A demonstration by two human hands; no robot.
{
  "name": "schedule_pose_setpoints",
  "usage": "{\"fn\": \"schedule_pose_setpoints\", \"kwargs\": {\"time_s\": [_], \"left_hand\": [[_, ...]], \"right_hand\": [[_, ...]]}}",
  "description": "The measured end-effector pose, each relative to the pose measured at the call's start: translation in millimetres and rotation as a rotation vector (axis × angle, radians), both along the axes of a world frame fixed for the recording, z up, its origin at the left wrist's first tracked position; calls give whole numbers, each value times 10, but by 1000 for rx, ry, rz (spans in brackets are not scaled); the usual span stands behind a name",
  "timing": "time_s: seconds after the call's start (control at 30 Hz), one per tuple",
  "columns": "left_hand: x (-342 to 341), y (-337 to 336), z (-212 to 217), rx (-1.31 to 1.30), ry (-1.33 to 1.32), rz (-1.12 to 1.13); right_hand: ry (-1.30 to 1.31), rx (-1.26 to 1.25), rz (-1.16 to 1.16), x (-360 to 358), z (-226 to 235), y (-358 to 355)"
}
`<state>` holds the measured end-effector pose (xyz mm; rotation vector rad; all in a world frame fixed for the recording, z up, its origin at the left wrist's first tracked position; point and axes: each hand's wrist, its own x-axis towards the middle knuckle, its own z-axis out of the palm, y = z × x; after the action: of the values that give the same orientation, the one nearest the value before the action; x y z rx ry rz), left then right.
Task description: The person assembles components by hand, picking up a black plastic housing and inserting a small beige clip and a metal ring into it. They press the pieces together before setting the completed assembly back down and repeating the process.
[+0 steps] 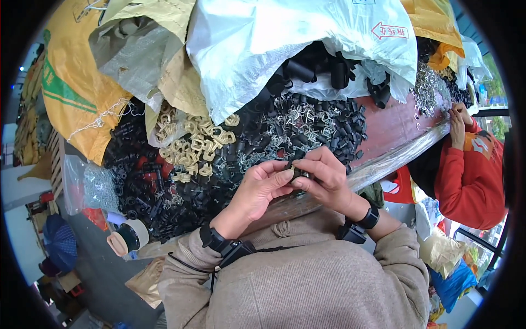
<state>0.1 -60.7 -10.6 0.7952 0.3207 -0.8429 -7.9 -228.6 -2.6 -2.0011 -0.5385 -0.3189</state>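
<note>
My left hand (262,189) and my right hand (324,178) meet in front of me, above the near edge of the table. Between their fingertips they pinch a small black part (299,173), mostly covered by the fingers; its exact kind is hard to make out. Just beyond the hands lies a heap of small black plastic pieces (350,129) mixed with bent silvery metal clips (307,122). Cream-coloured plastic buckles (192,143) are piled to the left of it. Both wrists wear black straps with small devices.
A white woven sack (241,49) spills larger black parts (301,70) at the back. An orange sack (82,82) stands far left, near a jar (129,237) at the table's edge. On the right, a person in a red top (471,181) works by another metal-clip pile (430,88).
</note>
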Motion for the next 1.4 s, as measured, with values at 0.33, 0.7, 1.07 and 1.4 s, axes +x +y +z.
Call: {"fn": "schedule_pose_setpoints", "kwargs": {"time_s": [0.33, 0.7, 1.07, 1.4], "left_hand": [[-17, -24, 24, 41, -58, -141], [-11, 167, 48, 39, -227, -142], [180, 116, 25, 123, -151, -27], [118, 101, 228, 0, -120, 8]], "right_hand": [[-328, -281, 50, 22, -40, -72], [-74, -210, -406, 551, 16, -590], [48, -803, -543, 1304, -270, -756], [322, -233, 281, 392, 385, -600]]}}
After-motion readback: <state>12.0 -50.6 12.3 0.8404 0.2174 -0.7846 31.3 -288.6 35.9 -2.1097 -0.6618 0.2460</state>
